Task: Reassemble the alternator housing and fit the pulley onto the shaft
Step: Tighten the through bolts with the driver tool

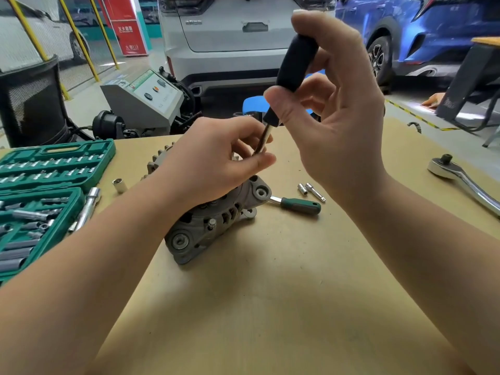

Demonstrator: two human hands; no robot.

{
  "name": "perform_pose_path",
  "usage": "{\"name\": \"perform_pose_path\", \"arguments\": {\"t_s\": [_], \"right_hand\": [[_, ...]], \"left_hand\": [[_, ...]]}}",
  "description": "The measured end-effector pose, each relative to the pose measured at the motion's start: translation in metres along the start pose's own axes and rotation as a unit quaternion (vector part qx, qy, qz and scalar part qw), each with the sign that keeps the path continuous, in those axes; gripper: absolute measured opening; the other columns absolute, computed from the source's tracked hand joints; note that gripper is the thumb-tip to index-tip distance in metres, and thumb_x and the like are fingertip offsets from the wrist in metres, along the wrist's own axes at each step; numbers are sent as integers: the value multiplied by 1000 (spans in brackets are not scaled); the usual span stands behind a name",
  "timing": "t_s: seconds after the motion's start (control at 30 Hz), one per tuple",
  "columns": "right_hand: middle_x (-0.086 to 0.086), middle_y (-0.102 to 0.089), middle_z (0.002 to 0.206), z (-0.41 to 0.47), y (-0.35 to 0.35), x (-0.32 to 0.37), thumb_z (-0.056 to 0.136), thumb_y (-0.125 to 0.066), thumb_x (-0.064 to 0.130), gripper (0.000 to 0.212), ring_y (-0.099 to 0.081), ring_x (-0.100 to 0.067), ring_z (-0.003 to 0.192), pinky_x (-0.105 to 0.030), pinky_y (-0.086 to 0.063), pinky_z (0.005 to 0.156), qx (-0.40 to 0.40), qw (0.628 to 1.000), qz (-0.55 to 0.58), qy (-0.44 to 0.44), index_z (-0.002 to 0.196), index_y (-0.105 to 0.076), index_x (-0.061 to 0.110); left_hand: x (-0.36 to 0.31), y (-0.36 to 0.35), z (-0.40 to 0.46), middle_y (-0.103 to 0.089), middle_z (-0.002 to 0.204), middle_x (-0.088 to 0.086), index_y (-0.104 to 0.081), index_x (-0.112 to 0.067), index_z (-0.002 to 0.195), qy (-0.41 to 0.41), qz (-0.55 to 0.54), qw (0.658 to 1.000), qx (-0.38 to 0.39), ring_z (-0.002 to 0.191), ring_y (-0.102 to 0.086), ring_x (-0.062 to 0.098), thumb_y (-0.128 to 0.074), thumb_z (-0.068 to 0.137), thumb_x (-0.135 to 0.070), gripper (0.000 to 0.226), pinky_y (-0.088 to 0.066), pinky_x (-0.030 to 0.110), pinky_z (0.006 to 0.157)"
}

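The alternator (216, 223) is dull grey cast metal with a rough, matt skin. The screwdriver (293, 67) has a matt black handle, plastic or rubber, and a bright polished steel shaft. The ratchet (465, 182) is glossy chrome. The case (54, 169) is green moulded plastic holding shiny metal sockets. The table (270, 293) top is matt tan board, lightly scuffed.
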State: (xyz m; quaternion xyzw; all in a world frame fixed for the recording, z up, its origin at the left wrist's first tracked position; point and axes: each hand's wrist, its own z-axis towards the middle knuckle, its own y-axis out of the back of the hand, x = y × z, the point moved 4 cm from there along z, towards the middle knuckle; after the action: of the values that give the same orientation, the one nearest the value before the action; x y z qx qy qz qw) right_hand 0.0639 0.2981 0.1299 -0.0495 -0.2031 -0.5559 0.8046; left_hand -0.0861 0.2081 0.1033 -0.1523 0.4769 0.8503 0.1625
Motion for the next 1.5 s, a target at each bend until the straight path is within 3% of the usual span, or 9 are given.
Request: {"name": "perform_pose_path", "arguments": {"t_s": [0.23, 0.43, 0.6, 0.7, 0.8, 1.0, 1.23, 1.37, 1.5], "right_hand": [[10, -57, 131, -7, -5, 4, 102, -56, -9, 61, -66, -23, 106, -48, -63, 90, 35, 998, 39, 22, 157, -32, -1], [7, -55, 117, -6, -7, 4, 95, -72, -5, 57, -63, -7, 96, -23, -56, 81, 10, 1000, -3, 3, 144, -44, 0], [14, -57, 113, -7, -6, 7, 101, -72, 11, 55, -66, -10, 92, -34, -61, 78, 2, 1000, -7, 15, 147, -41, 8], [9, -56, 134, -10, -8, 6, 101, -57, -10, 65, -67, -26, 107, -48, -62, 90, 31, 999, 28, 25, 158, -28, -4], [1, -57, 134, -9, -10, 4, 96, -59, -15, 66, -68, -21, 109, -40, -63, 90, 32, 999, 24, 21, 155, -31, -8], [8, -60, 113, -9, -8, 4, 95, -75, 4, 56, -66, -13, 87, -27, -57, 79, -10, 1000, -9, 1, 141, -44, 9], [-9, -58, 128, -11, -11, 5, 97, -61, -12, 66, -66, -23, 119, -47, -63, 89, 38, 999, 36, 11, 153, -28, 2], [-7, -65, 112, -9, -10, 5, 95, -70, -5, 64, -71, -24, 98, -38, -63, 83, 23, 999, 13, -24, 151, -39, -1], [13, -56, 122, -5, -9, 8, 94, -80, 9, 66, -68, -19, 85, -28, -58, 76, 18, 1000, 1, -12, 147, -40, 9]], "left_hand": [[2, 2, 1, -71, 94, -14, -78, -16, 114, -10, 19, 1000, -15, 91, -70, -3, -79, 99, -22, 16, -51, 9, 85], [-2, 3, -2, -73, 94, -15, -67, -32, 109, -18, -3, 1000, -18, 92, -74, 0, -82, 97, -32, 19, -59, 17, 84], [0, 2, 0, -73, 92, -3, -73, -11, 104, -29, 34, 998, -39, 87, -72, 17, -84, 94, -27, 22, -61, 39, 87], [2, 2, 0, -71, 96, -9, -77, -12, 115, -31, 30, 999, -26, 88, -69, 3, -78, 100, -19, 17, -58, 26, 91], [1, 2, -1, -69, 95, -15, -77, -14, 117, -29, 20, 999, -22, 91, -69, -5, -75, 102, -17, 15, -50, 9, 87], [-5, 3, -2, -70, 89, -5, -71, -10, 104, -46, 27, 997, -48, 83, -73, 17, -87, 92, -25, 25, -63, 39, 85], [-4, 5, -3, -79, 103, -3, -79, -8, 121, -49, 17, 998, -39, 92, -76, 9, -80, 98, -14, 24, -61, 25, 94], [-6, 5, -4, -81, 102, -3, -74, -12, 131, -39, -16, 998, -40, 95, -78, 5, -80, 98, -20, 35, -60, 20, 89], [-9, 10, -6, -82, 97, -1, -80, -7, 120, -63, 4, 994, -86, 89, -79, 7, -86, 93, -26, 33, -61, 23, 92]]}}
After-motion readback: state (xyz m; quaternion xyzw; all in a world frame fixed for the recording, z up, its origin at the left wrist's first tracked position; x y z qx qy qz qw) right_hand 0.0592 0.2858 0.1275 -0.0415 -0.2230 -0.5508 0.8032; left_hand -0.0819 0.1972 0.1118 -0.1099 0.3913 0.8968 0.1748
